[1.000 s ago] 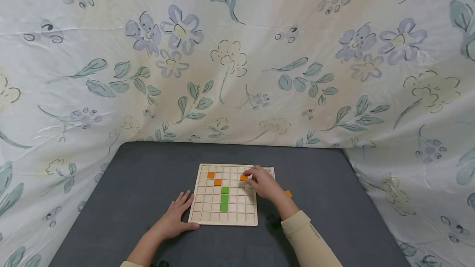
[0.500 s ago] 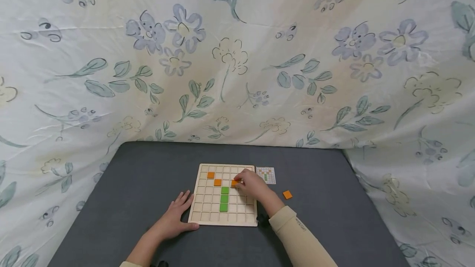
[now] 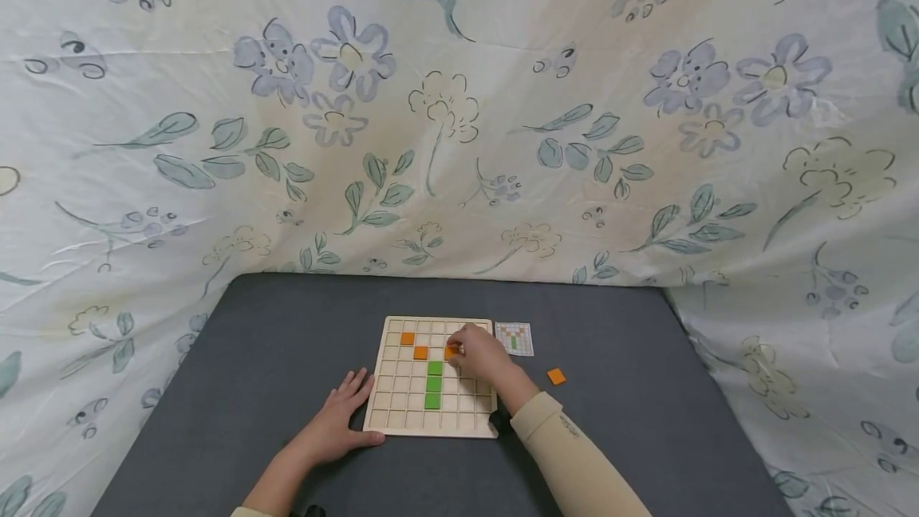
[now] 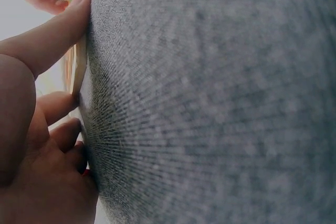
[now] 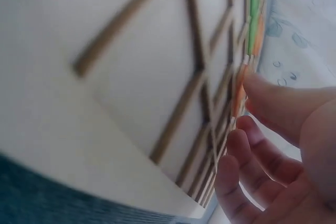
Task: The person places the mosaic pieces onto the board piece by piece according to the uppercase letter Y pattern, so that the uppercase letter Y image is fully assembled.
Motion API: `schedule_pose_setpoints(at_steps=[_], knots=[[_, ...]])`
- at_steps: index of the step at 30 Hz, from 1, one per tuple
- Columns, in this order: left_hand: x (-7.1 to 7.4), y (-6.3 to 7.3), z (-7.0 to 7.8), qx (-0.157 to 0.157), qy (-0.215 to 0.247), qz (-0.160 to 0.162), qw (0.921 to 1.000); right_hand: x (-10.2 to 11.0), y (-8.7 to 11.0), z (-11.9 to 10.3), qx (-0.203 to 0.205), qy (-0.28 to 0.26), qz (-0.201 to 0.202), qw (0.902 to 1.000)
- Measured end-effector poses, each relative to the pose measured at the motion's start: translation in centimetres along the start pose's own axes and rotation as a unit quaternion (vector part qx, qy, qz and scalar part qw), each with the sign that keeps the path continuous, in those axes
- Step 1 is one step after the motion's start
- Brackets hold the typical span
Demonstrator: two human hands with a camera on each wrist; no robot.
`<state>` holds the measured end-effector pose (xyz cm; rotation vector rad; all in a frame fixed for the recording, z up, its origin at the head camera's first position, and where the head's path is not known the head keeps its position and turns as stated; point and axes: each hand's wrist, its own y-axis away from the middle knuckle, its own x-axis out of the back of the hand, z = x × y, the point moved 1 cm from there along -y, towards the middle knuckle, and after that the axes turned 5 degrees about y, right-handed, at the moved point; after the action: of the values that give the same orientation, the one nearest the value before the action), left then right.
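A wooden grid board (image 3: 470, 424) lies on the table, with three green tiles (image 3: 434, 384) in a column and two orange tiles (image 3: 420, 353) set on a diagonal at its upper left. My right hand (image 3: 481, 354) pinches another orange tile (image 3: 450, 352) by its edges, at a cell up and right of the green column. In the right wrist view the thumb meets the orange tile (image 5: 240, 90) down at the grid; part of it is hidden. With fingers spread, my left hand (image 3: 336, 425) rests on the table, its thumb and fingertips touching the board's left edge.
A small card with a coloured grid pattern (image 3: 514, 339) lies against the board's right side. One loose orange tile (image 3: 556, 376) is on the dark grey table (image 3: 610, 437) to the right. A flowered cloth (image 3: 459, 246) hangs behind the table.
My right hand has moved left across the board with the orange tile, from the upper right towards the green column, uncovering the card. The left hand has stayed in place.
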<state>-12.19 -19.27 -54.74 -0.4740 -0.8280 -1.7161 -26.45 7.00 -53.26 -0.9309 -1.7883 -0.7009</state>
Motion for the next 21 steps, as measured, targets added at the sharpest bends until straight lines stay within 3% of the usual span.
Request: schedule_pose_setpoints(at_steps=[7,14,21], knots=[[0.5,-0.1,0.1,0.000,0.001,-0.003,1.0000,1.4,0.6,0.2,0.007,-0.014,0.018,0.9997],[0.4,0.0,-0.1,-0.007,0.004,-0.001,1.0000,2.9,2.7,1.3,-0.013,-0.055,0.036,0.9978],[0.5,-0.1,0.0,-0.010,0.004,-0.001,0.9999,3.9,5.1,2.5,-0.021,-0.049,0.064,0.9965]])
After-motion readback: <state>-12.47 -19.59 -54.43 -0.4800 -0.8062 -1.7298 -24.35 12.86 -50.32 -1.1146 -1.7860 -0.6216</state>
